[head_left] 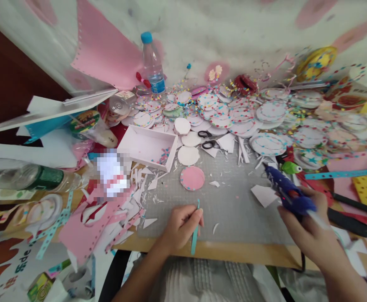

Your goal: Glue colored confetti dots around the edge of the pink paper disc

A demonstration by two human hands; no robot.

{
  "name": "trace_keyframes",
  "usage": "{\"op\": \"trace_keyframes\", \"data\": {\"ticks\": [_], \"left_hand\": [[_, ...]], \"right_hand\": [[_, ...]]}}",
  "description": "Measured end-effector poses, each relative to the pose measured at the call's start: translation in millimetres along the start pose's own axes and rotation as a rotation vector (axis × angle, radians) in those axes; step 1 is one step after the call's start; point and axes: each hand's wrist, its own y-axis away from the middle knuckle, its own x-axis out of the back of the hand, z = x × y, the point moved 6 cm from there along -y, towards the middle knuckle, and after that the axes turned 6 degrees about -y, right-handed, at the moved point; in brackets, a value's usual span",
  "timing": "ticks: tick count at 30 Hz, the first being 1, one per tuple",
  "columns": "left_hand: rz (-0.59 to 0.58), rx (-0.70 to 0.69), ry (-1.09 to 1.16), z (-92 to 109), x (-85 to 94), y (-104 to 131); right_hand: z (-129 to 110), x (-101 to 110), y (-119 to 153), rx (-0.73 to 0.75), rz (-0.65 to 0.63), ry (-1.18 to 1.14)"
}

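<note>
My left hand [183, 226] pinches a narrow teal paper strip [194, 241] near the front edge of the grey cutting mat [230, 209]. Its upper tip pokes out above my thumb. At the right, my right hand [309, 230] is wrapped round a blue glue gun [292, 191], with a clear glue stick coming out of its back end and the nozzle pointing up and left. A pink paper disc [192, 178] with a dotted rim lies flat on the mat, beyond my left hand. Plain white discs [189, 155] lie just behind it.
A shallow white box [148, 144] holds small coloured dots. Black-handled scissors [210, 140] rest beside it. Stacks of dotted discs [243, 113] line the back. A water bottle [153, 67] stands behind. Paper scraps [136, 184] and a lit, blurred screen [111, 174] lie left.
</note>
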Motion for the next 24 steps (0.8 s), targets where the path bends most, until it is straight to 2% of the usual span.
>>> {"op": "trace_keyframes", "data": {"ticks": [4, 7, 9, 10, 14, 16, 18, 21, 24], "left_hand": [[0.033, 0.019, -0.018, 0, 2.9, 1], [0.069, 0.050, 0.019, 0, 2.7, 1], [0.101, 0.093, 0.069, 0, 0.4, 0], [0.122, 0.119, 0.099, 1, -1.3, -1], [0.199, 0.197, 0.164, 5, -10.0, -7], [0.218, 0.185, 0.131, 9, -13.7, -9], [0.238, 0.153, 0.063, 14, -15.4, -10], [0.257, 0.144, -0.035, 19, -16.9, -8], [0.253, 0.137, -0.147, 22, -17.1, -3]], "right_hand": [[-10, -13, -16, 0.218, 0.012, 0.139], [-35, -15, -12, 0.308, 0.069, 0.125], [-58, -14, -2, 0.364, 0.110, 0.030], [-72, -17, 4, 0.417, 0.079, -0.037], [-123, -53, 28, 0.698, -0.232, -0.182], [-137, -66, 30, 0.819, -0.243, -0.237], [-144, -74, 27, 0.904, -0.213, -0.283], [-144, -80, 22, 0.955, -0.207, -0.311], [-135, -83, 20, 0.894, -0.250, -0.415]]}}
